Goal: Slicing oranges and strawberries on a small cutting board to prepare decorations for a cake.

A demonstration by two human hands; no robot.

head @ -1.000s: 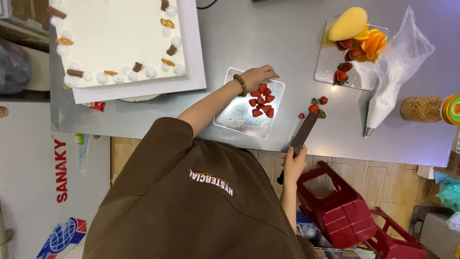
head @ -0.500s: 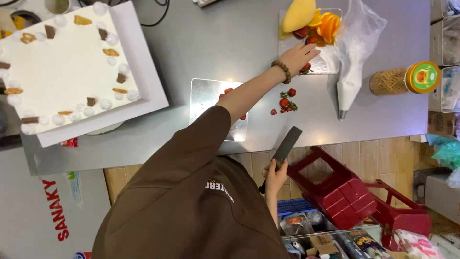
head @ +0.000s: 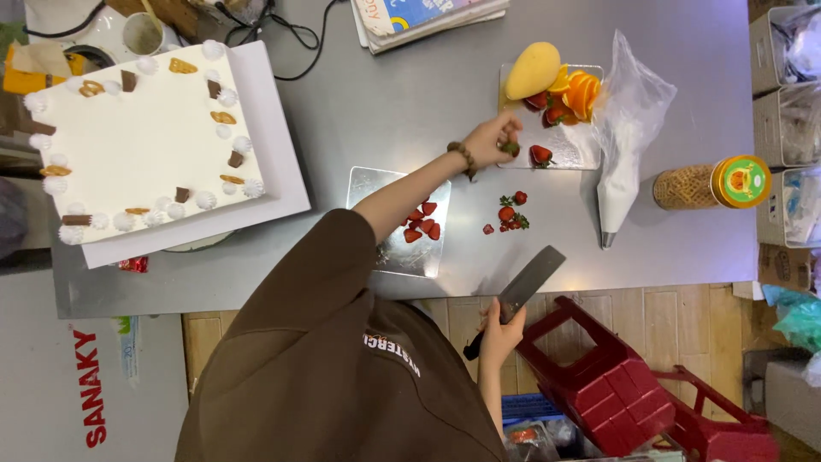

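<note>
Across the steel table (head: 410, 103) the things are laid out by use, and they are taken here from largest to smallest. A square white cake (head: 141, 145) on its white board (head: 282, 184) is kept at one end, well apart from the cutting, probably so that juice stays off the cream. Near the middle a silver board (head: 376, 184) is set just beside the table's front edge, within easy reach, and cut strawberry pieces (head: 421, 224) are gathered on it, partly covered by the brown sleeve (head: 342, 257). A second silver board (head: 573, 150) is placed farther back as a store of whole fruit: a mango (head: 532, 70), orange slices (head: 581, 90) and strawberries (head: 541, 155). A piping bag (head: 623, 145) is laid beside it, tip toward the table edge.

The left hand (head: 492, 141) is stretched to that far board and is closed on a strawberry (head: 510, 148). The right hand (head: 500, 329) is held off the table's edge, clamped on the handle of a knife (head: 530, 282), blade kept flat and away from the reaching arm. Strawberry tops (head: 511, 214) are left loose between the two boards.

Much is hidden: the knife's handle is lost in the grip, the strawberry is mostly covered by fingers, and the cake's far edge is cut off.
</note>
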